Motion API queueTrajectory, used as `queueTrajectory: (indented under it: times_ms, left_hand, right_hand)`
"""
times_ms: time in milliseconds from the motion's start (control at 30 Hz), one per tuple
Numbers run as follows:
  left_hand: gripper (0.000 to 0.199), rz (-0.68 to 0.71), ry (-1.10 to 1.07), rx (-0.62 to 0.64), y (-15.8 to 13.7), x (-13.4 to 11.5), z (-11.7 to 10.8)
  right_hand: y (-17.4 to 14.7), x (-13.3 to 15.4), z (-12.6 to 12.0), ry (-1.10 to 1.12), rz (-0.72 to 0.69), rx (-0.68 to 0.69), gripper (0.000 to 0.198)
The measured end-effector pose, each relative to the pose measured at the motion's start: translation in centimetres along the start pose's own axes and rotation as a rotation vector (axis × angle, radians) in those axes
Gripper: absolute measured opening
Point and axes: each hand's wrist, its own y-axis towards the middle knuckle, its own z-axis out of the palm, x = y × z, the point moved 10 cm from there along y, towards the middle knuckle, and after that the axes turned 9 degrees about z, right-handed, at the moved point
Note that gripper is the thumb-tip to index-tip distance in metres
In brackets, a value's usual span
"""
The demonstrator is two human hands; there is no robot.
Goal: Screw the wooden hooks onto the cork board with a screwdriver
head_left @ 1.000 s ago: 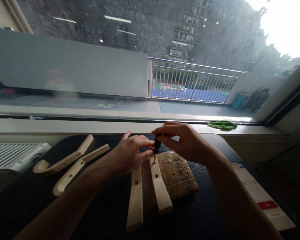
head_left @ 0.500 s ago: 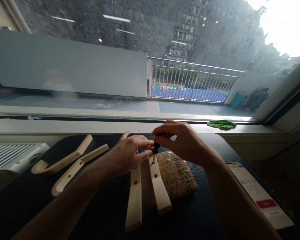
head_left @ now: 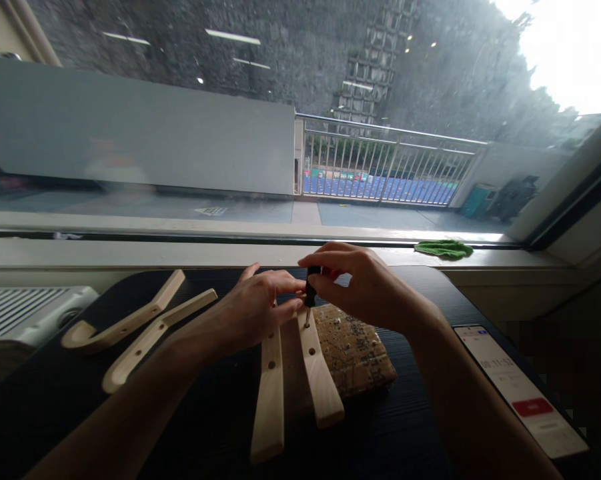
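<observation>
My right hand (head_left: 353, 283) is closed round the black handle of a screwdriver (head_left: 311, 287), held upright. Its metal shaft goes down into a hole near the far end of a pale wooden piece (head_left: 323, 393). My left hand (head_left: 260, 303) lies over the far ends of this piece and a second wooden piece (head_left: 269, 413), thumb and forefinger pinching close beside the screwdriver; the wood under the palm is hidden. Both pieces have drilled holes. Beside the right one lies a flat block wrapped in brown tape (head_left: 357, 350).
Two curved wooden pieces (head_left: 125, 330) (head_left: 153, 337) lie at the left of the black table (head_left: 210, 427). A phone (head_left: 523, 390) showing a timer lies at the right edge. A green cloth (head_left: 444, 249) is on the windowsill, and a white radiator (head_left: 30, 310) stands at left.
My right hand and the screwdriver handle have shifted slightly left, and the fingers sit differently on the handle. The left hand and the wooden pieces stay almost still.
</observation>
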Motion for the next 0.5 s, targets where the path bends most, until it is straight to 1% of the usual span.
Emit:
queueTrajectory:
  times_ms: [100,167,300,500]
  left_hand:
    - [0.022,-0.007,-0.004,-0.012,0.0,-0.1,-0.2]
    - [0.020,-0.008,-0.006,-0.015,0.0,-0.1,-0.2]
    - [0.019,-0.012,-0.013,0.003,0.0,-0.5,-0.4]
    - [0.025,-0.019,-0.031,0.055,0.0,-1.6,-0.9]
  right_hand:
    - [-0.1,-0.3,0.1,0.017,0.012,0.025,0.031]
    - [-0.1,-0.7,0.2,0.021,0.027,0.042,0.033]
    - [0.0,-0.8,0.1,0.032,0.026,0.036,0.030]
    - [0.0,-0.7,-0.2,0.005,0.026,0.019,0.023]
